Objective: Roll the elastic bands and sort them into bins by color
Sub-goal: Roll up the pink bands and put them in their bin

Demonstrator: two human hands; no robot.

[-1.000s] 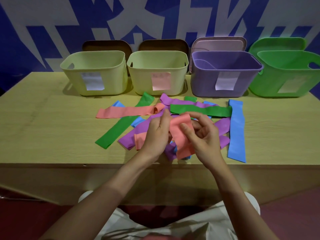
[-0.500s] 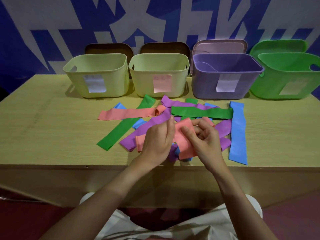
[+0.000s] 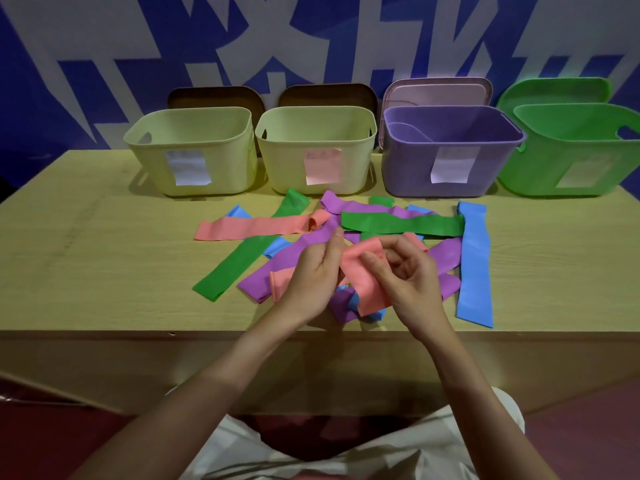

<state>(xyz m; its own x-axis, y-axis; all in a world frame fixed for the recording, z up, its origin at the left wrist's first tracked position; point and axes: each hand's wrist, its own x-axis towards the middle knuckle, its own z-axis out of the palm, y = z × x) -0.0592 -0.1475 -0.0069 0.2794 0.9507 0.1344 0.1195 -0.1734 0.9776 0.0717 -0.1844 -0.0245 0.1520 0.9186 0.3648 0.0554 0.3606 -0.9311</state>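
Note:
Both hands grip one pink elastic band (image 3: 363, 271) above a heap of flat bands near the table's front edge. My left hand (image 3: 315, 271) pinches its left side, and my right hand (image 3: 405, 275) curls around its top end, which is folded over. Loose on the table lie another pink band (image 3: 256, 227), green bands (image 3: 401, 224), purple bands (image 3: 287, 261) and blue bands (image 3: 474, 265). Along the back stand two pale yellow bins (image 3: 194, 152) (image 3: 317, 147), a purple bin (image 3: 450, 150) and a green bin (image 3: 568, 150), each bearing a paper label.
The wooden table (image 3: 86, 258) has bare surface to the left and right of the heap. Lids lean on the blue-and-white wall behind the bins: two brown (image 3: 214, 97), one pink (image 3: 436, 91), one green (image 3: 550, 91). My lap shows below the table edge.
My hands have shifted slightly while working the pink band; its top end is folded over more under my right fingers. The other bands lie as before.

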